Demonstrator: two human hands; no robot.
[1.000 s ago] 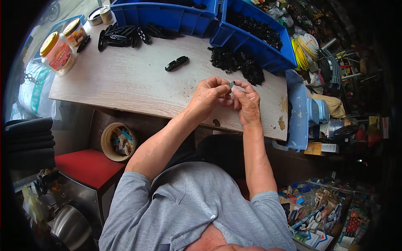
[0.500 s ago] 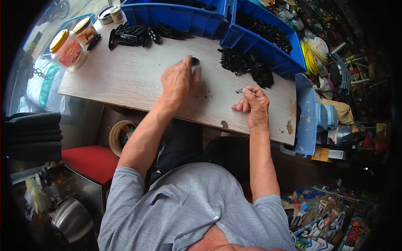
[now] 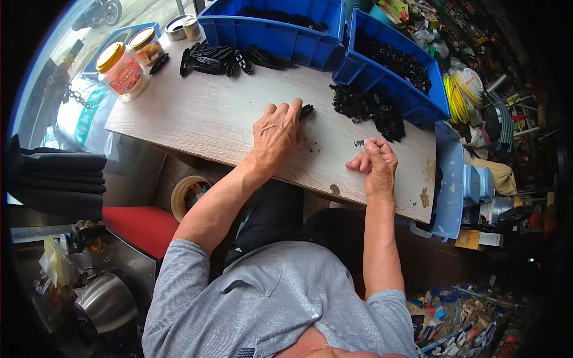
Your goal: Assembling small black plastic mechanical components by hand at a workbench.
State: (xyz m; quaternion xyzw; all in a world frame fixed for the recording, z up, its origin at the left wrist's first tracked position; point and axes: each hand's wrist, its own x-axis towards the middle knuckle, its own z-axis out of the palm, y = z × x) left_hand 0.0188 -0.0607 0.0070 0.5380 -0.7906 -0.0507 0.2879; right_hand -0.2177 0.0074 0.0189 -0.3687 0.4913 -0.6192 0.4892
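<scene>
My left hand (image 3: 276, 132) rests low over the table with its fingers bent together around a black elongated piece (image 3: 306, 111), whose end sticks out beyond the fingertips. The rest of that piece is hidden under the hand. To the right, my right hand (image 3: 380, 164) pinches a small dark toothed piece (image 3: 359, 143) between thumb and forefinger, a little above the tabletop. Beyond it lies a loose heap of small black toothed pieces (image 3: 373, 113). Toward the far left, several long black pieces (image 3: 215, 58) lie grouped together, some with pale markings.
Two blue bins (image 3: 274, 37) (image 3: 391, 74) with black parts line the far side of the pale table (image 3: 197, 113). Yellow-lidded jars (image 3: 122, 71) stand at the far left. A light-blue container (image 3: 449, 185) adjoins the right edge. A round bin (image 3: 179, 200) sits below the near edge.
The whole view has shifted a little. My left hand, blurred before, has come slightly right and nearer with the black piece. My right hand keeps its pinch on the toothed piece.
</scene>
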